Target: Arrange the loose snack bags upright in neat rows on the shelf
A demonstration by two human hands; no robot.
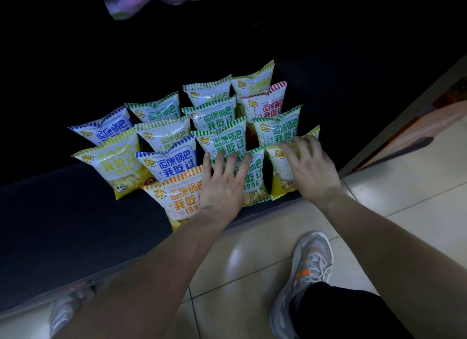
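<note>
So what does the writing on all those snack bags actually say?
"运康锅巴" on the orange bag, repeated on the other bags.
"我吃过" below it, as on the blue bag.
"1996" on the yellow bag.
The round logo and smaller print are too small to read.

Snack bags (219,139) stand upright in rows on a low shelf (63,212), grouped toward its right end, each row behind the next. The shelf's left portion lies beside them. Left hand (222,184) rests on a front-row bag (254,177); right hand (310,164) on the rightmost front bag (280,177). A shoe (303,283) stands on the floor (417,187) before the shelf.
</note>
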